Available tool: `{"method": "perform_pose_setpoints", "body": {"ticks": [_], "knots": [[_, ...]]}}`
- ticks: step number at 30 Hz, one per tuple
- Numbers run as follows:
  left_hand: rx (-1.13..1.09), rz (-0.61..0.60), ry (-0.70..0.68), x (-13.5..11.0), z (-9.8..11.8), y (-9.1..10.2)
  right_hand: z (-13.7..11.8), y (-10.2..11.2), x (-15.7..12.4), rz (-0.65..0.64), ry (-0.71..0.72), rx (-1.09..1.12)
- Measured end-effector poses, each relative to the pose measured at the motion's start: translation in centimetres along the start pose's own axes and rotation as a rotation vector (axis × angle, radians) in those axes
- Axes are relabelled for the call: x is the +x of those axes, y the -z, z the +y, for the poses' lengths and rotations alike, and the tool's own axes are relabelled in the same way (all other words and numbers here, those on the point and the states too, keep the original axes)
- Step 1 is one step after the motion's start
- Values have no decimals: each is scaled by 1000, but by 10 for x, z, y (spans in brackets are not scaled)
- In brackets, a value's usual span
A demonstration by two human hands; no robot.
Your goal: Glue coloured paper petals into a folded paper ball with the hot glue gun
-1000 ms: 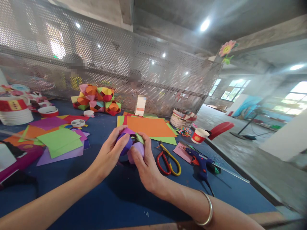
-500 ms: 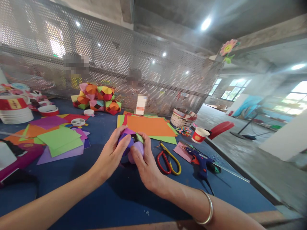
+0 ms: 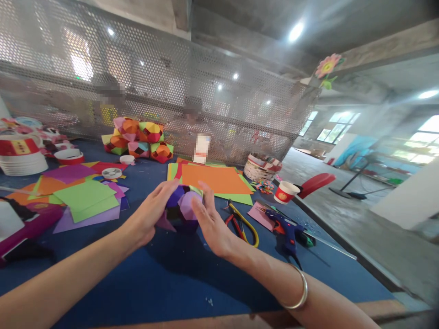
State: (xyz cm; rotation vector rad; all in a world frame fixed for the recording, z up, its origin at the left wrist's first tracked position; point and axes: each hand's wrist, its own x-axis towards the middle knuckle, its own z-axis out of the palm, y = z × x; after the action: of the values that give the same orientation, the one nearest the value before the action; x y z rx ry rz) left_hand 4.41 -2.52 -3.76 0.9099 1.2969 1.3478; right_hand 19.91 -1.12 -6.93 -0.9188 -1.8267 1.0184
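A folded-paper ball (image 3: pixel 183 208) in violet, lilac and dark purple sits between my two hands above the blue table. My left hand (image 3: pixel 152 210) holds its left side, fingers reaching round the far edge. On the other side my right hand (image 3: pixel 212 219) presses against the lilac face with its thumb, the fingers rising behind. Parts of the ball's far side are hidden by my fingers. Right of my hand lie scissors (image 3: pixel 245 224) with one red and one yellow handle. Beyond the ball is a stack of coloured paper topped by an orange sheet (image 3: pixel 212 179).
A blue glue gun (image 3: pixel 290 230) with its cord lies at right, near a paper cup (image 3: pixel 286 192) and a woven basket (image 3: pixel 262 167). Finished paper balls (image 3: pixel 139 139) are piled at back left. Loose sheets (image 3: pixel 85 198) and a tape roll (image 3: pixel 112 173) lie left. A perforated screen (image 3: pixel 222 82) stands behind.
The paper ball has turned between my hands, showing more of its lilac and dark faces. My fingers have straightened, and my right hand has shifted slightly right.
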Motion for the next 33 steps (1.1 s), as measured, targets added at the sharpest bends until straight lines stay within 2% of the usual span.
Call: {"method": "perform_pose_setpoints", "body": {"ticks": [2,4,7,10,12,15,16,19,26,33], "knots": [[-117,14,180,2,8,2,-1,8,1,-61,24,-99],[-212,-6,300,4,14,5,-1,15,3,-121,156,-232],[-254,-89,390,6,17,9,3,22,5,-199,379,-365],[-225,-197,411,4,17,12,8,25,6,-191,468,-390],[-208,-267,396,3,15,13,12,25,6,-122,441,-357],[-170,-368,336,1,9,13,18,24,8,15,324,-246],[-133,-366,286,1,6,13,20,24,9,50,278,-201],[23,-255,101,-1,-2,10,25,23,11,117,166,-75],[104,-186,-40,-4,-10,-1,25,18,6,75,124,-23],[145,-245,-38,-3,-12,-1,28,15,4,81,119,-15]]}}
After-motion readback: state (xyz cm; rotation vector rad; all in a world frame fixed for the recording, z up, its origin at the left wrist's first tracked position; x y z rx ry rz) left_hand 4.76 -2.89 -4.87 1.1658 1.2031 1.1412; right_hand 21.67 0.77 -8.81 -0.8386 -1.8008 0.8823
